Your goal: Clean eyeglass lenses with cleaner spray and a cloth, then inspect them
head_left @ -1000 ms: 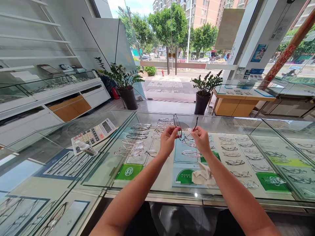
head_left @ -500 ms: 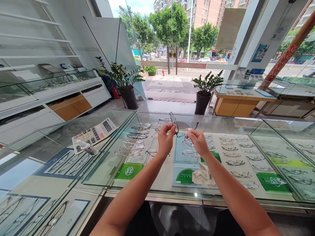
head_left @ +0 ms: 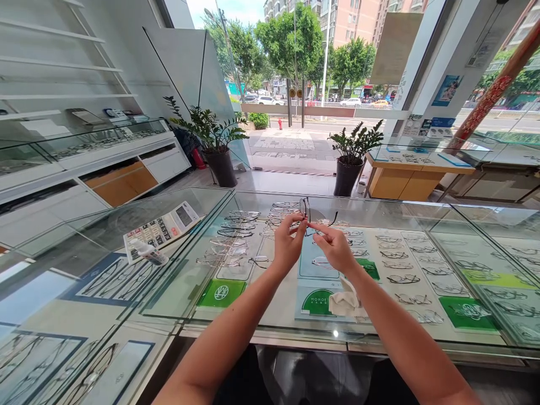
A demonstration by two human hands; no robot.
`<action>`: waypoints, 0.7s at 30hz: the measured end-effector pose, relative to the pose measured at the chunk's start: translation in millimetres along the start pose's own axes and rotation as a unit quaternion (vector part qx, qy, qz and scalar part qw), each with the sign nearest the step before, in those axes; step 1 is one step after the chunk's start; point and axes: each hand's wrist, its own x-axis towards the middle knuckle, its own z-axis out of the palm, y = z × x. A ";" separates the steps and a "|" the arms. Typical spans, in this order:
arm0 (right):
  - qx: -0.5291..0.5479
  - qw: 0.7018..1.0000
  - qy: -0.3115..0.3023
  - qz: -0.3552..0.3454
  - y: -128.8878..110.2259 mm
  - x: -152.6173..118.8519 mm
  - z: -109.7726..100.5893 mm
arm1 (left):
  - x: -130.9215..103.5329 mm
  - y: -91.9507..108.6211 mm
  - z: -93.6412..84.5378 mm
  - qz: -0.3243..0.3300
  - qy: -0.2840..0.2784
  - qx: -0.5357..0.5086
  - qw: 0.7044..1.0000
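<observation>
Above the glass counter I hold a dark, thin-rimmed pair of eyeglasses (head_left: 309, 210), turned on its side. My left hand (head_left: 290, 243) pinches the frame between thumb and fingers, with one lens rim showing above the fingertips. My right hand (head_left: 335, 247) has its index finger reaching to the frame beside the left fingertips. Its thumb is bent below, and the other fingers are curled in. A dark temple tip sticks up behind the right knuckles. Part of the frame is hidden by my fingers. Below my right forearm lies a beige cloth (head_left: 346, 301).
The glass display counter (head_left: 270, 332) holds rows of eyeglasses (head_left: 238, 230) and green cards (head_left: 221, 293). On its left part lie a calculator (head_left: 162, 230) and a small white bottle (head_left: 148, 252). Two potted plants (head_left: 221, 166) stand beyond, before the glass door.
My hands have come closer together. The eyeglasses have turned so a lens rim stands upright above my left fingers. My right index finger has stretched out to the frame.
</observation>
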 end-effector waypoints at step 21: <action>-0.047 0.973 0.219 -0.050 -3.9 4.5 -30.6 | 3.8 -19.4 -0.5 0.001 -0.061 0.052 0.997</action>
